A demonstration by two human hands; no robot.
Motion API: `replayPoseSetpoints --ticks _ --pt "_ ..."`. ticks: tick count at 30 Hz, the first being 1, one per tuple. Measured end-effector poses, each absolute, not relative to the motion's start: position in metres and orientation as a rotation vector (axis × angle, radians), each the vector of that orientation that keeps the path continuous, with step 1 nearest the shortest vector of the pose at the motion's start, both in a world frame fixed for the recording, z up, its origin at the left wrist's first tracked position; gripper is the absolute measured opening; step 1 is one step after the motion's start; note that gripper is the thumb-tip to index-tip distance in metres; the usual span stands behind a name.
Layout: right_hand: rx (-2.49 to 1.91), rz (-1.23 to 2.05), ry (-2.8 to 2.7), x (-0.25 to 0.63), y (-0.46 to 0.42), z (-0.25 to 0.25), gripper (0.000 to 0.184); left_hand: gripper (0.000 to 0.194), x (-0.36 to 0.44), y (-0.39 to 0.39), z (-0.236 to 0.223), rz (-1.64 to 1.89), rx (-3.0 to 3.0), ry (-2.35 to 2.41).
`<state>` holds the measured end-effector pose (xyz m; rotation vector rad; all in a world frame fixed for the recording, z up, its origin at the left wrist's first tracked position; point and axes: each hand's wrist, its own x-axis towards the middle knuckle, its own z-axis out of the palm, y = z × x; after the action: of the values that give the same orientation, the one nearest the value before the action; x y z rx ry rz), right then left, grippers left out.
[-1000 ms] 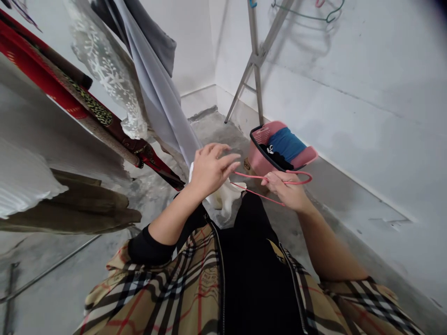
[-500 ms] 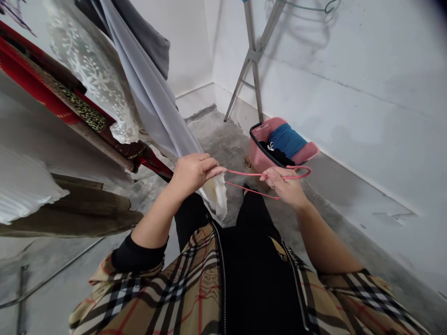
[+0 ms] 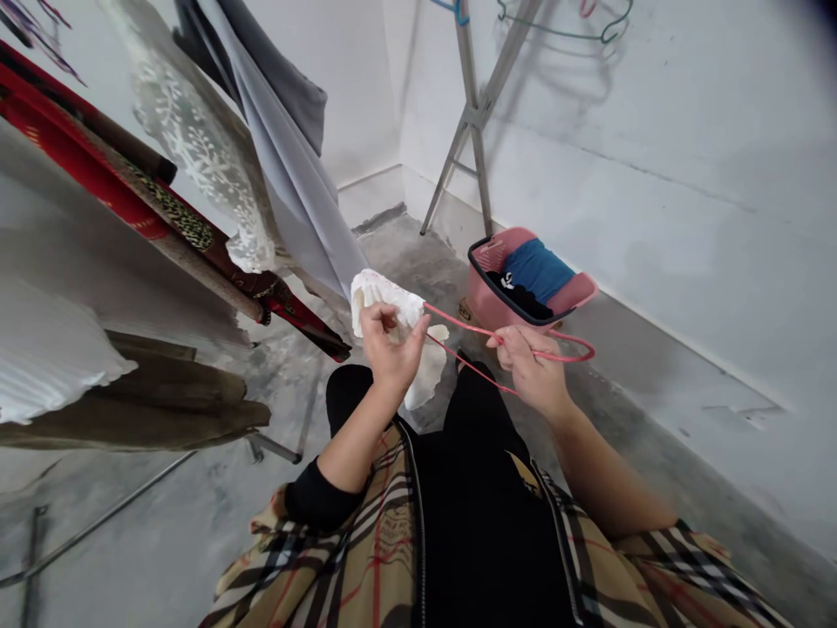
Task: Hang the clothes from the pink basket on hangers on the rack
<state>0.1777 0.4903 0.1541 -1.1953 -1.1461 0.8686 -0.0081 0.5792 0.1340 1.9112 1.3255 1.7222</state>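
A red wire clothes hanger [image 3: 466,325] stretches across in front of my body. My right hand [image 3: 533,366] is closed around it near the hooked end, and the hook curves out to the right of the fist. The hanger's left end sits inside a white garment [image 3: 392,292] with a frilly edge, which bunches over it. Part of that white cloth hangs lower, behind my left hand. My left hand [image 3: 396,349] is at the garment with thumb and fingers apart, the fingers bent and touching or very near the cloth.
Clothes hang at the left, including a grey cloth [image 3: 294,174], a white lace piece [image 3: 202,166] and a red patterned one [image 3: 98,161]. A pink basket [image 3: 487,292] holding blue and black clothes stands by the wall, near a metal stand [image 3: 480,118] and a green hanger [image 3: 562,33].
My left hand has let go of its pinch at the hanger and turned over, fingers parting. The white cloth now bunches higher over the hanger's left end. My right hand keeps its hold.
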Motion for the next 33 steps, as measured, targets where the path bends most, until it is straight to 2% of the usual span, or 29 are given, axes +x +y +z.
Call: replayPoseSetpoints --ticks 7,11,15,19,23,26,28,30,33 --pt "-1.373 0.731 -1.23 0.175 0.477 0.159 0.04 0.016 0.0 0.589 0.131 1.71 1.866 1.25" --pt "-1.446 0.742 -1.416 0.19 0.475 0.173 0.04 0.016 -0.001 0.59 0.133 1.706 1.565 1.162" --pt "-1.579 0.784 -1.611 0.224 0.463 0.188 0.039 0.014 -0.011 0.595 0.14 1.543 1.268 1.167" --pt "-1.566 0.955 -1.364 0.252 0.45 0.181 0.039 0.015 -0.023 0.599 0.142 1.422 1.181 1.215" --pt "-1.331 0.953 -1.078 0.239 0.457 0.167 0.036 0.014 -0.016 0.587 0.145 1.222 1.3 1.144" --pt "-1.29 0.95 -1.259 0.209 0.472 0.165 0.028 0.009 -0.002 0.569 0.152 0.988 1.504 1.017" --pt "-1.26 1.031 -1.369 0.189 0.481 0.167 0.031 0.007 0.005 0.559 0.157 0.868 1.654 0.905" --pt "-1.277 1.102 -1.427 0.176 0.488 0.17 0.034 0.004 0.007 0.553 0.16 0.83 1.755 0.813" --pt "-1.365 1.095 -1.475 0.168 0.494 0.172 0.025 0.01 0.003 0.551 0.157 0.885 1.77 0.778"
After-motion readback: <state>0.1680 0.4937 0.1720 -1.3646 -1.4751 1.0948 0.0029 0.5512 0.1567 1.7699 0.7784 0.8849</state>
